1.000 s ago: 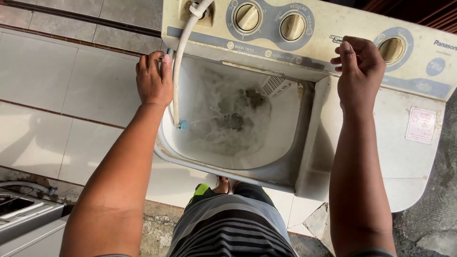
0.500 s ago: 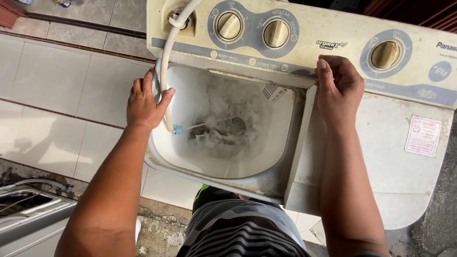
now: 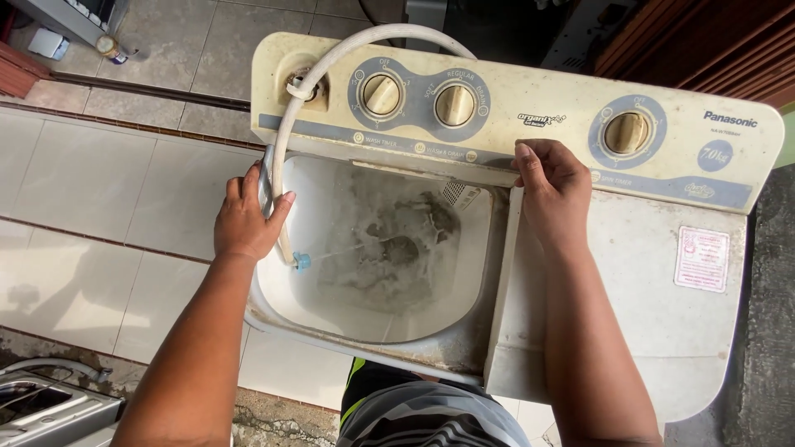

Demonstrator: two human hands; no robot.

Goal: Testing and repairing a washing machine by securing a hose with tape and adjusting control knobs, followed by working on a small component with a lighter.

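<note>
While the camera is looking straight down, entries are running near to far.

Torso: striped shirt [image 3: 431, 414] is showing at the bottom edge, pressed close to the twin-tub washing machine [image 3: 646, 331].

Left hand: left hand [image 3: 247, 222] is curling shut around the white fill hose [image 3: 281, 157] at the wash tub's left rim, thumb on the tub side, fingers wrapping the outer side.

Hose axis: it is running up-and-down through the fist; above, it is arching over to the inlet [image 3: 302, 85] on the control panel; below, its blue tip [image 3: 301, 261] is hanging just under the hand, inside the tub, jetting water rightward.

Wash tub: wash tub [image 3: 464, 323] is holding grey, foamy water, churning at the middle.

Right hand: right hand [image 3: 553, 186] is resting fingers-bent on the raised edge between tub and spin-side lid [image 3: 654, 273], at the panel's foot; it is pinching nothing that I can make out.

Nearer hand: left is already on the hose; right is well apart, across the tub.

Far: three dials [image 3: 455, 105] are sitting beyond both hands; tiled floor [image 3: 99, 190] is lying left.
</note>
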